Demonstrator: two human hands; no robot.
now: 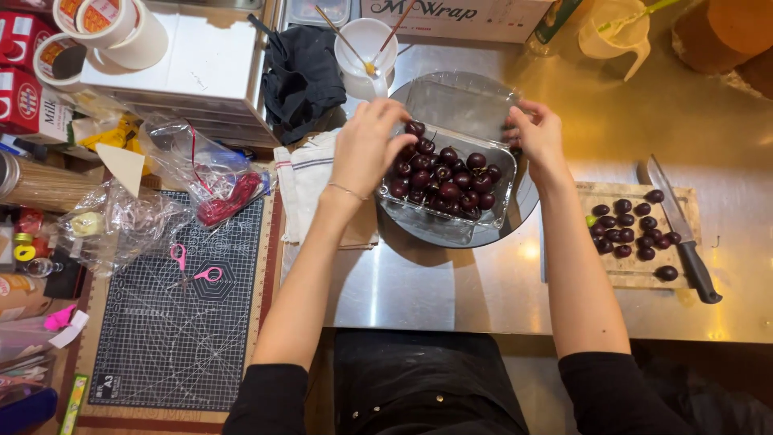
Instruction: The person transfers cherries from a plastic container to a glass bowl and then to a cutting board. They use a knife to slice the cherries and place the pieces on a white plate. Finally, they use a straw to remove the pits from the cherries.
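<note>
A clear plastic clamshell box (451, 227) full of dark red cherries (447, 177) rests on a round metal pan (527, 197) on the steel counter. Its lid (459, 101) stands open at the far side. My left hand (369, 145) grips the box's left rim, fingertips touching a cherry at the corner. At the right rim, my right hand (538, 133) holds the box near the lid hinge. On a wooden cutting board (636, 270) to the right lie several loose cherries (632, 229) and a black-handled knife (684, 234).
A striped white towel (302, 189) lies left of the box, a dark cutting mat (185, 322) with pink scissors (193, 266) beyond it. A white cup with sticks (366, 48), a black cloth (302, 76), plastic bags, tape rolls and cartons crowd the back and left.
</note>
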